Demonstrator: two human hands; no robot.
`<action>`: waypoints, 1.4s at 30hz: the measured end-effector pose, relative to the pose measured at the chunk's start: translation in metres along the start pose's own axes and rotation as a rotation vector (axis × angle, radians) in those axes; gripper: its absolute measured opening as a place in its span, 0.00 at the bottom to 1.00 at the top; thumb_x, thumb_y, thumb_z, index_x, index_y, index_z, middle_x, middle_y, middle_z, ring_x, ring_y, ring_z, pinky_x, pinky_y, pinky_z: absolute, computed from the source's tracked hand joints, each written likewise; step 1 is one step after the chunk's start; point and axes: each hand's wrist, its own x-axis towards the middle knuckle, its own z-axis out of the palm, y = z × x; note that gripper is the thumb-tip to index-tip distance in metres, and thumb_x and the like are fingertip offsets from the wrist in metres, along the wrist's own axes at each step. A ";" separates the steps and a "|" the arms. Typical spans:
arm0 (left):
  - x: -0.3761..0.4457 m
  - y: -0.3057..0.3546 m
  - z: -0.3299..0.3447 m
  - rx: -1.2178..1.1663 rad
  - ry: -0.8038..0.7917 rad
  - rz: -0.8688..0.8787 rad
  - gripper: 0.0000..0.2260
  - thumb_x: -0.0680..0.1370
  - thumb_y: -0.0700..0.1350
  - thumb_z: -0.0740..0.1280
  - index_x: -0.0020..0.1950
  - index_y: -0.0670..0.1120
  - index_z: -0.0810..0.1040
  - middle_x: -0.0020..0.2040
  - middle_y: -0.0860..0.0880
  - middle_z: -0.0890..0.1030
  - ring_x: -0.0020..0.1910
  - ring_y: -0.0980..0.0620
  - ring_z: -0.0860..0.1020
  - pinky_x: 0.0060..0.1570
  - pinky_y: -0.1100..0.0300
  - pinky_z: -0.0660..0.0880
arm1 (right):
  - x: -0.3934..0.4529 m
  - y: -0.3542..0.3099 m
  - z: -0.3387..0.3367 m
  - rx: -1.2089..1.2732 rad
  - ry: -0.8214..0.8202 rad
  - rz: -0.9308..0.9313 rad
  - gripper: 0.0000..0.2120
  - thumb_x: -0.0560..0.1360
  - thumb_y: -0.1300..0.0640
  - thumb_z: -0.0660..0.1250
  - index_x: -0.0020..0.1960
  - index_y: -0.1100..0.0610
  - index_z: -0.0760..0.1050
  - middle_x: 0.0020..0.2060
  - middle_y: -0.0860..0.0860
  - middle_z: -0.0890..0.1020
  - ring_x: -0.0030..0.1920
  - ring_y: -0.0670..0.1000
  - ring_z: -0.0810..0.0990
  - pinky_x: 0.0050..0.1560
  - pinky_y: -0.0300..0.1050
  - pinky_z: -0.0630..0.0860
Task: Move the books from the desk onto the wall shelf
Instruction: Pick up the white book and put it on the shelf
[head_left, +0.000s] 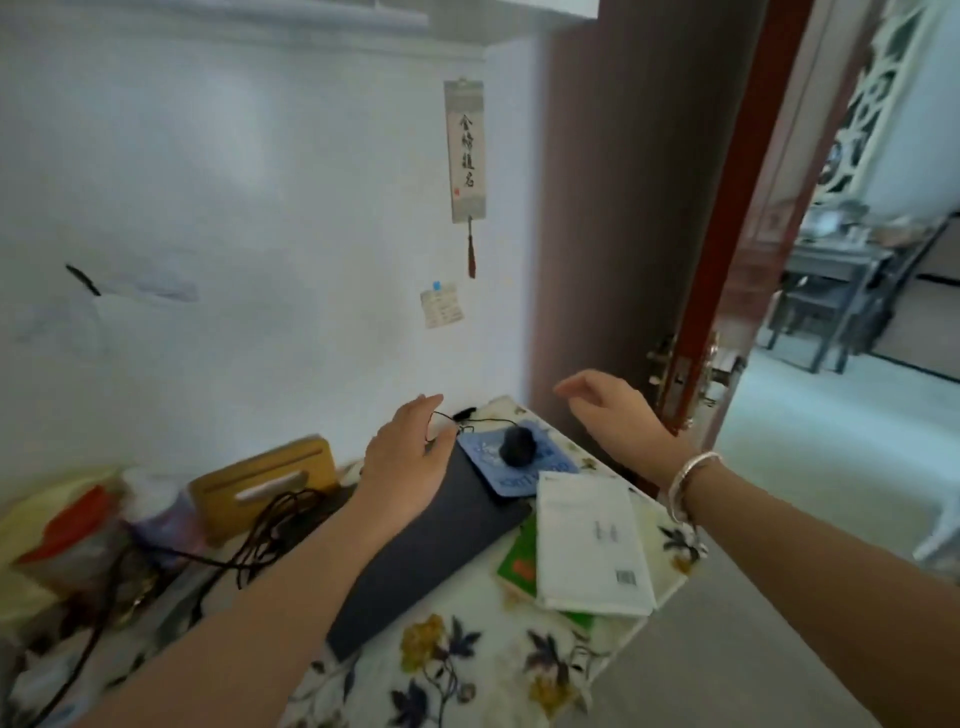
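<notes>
A white book (589, 540) lies face down with a barcode showing, on top of a green book (517, 564), near the desk's right edge. Both rest on the floral cloth of the desk (467, 654). My left hand (408, 452) hovers open above a dark closed laptop (421, 551), holding nothing. My right hand (605, 410) is raised over the desk's far right corner, fingers spread and empty, a silver bracelet on its wrist. The bottom edge of a white shelf (270, 18) shows at the top of the wall.
A black mouse (517, 446) sits on a blue pad (514, 465). A wooden tissue box (262, 483), tangled black cables (249, 540) and bags (57, 530) crowd the left. An open brown door (639, 208) stands right of the desk.
</notes>
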 end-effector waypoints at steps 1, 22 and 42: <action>0.003 -0.005 0.019 -0.021 -0.042 -0.032 0.19 0.82 0.50 0.57 0.73 0.49 0.65 0.74 0.49 0.66 0.72 0.51 0.64 0.70 0.58 0.58 | 0.003 0.021 0.003 -0.015 -0.009 0.068 0.13 0.77 0.60 0.60 0.59 0.55 0.77 0.53 0.47 0.80 0.50 0.46 0.77 0.48 0.36 0.70; 0.056 -0.049 0.229 -0.141 -0.622 -0.481 0.17 0.79 0.51 0.61 0.67 0.51 0.71 0.65 0.50 0.76 0.62 0.48 0.75 0.59 0.54 0.72 | 0.028 0.227 0.063 0.301 -0.281 0.884 0.16 0.70 0.48 0.73 0.46 0.58 0.72 0.40 0.54 0.84 0.36 0.52 0.84 0.28 0.41 0.79; -0.027 0.003 0.062 0.197 -0.054 0.012 0.35 0.73 0.45 0.66 0.77 0.54 0.53 0.74 0.52 0.63 0.71 0.46 0.66 0.64 0.46 0.70 | -0.002 -0.003 0.078 0.646 -0.096 0.450 0.08 0.72 0.56 0.69 0.48 0.58 0.74 0.40 0.56 0.83 0.37 0.54 0.84 0.31 0.45 0.82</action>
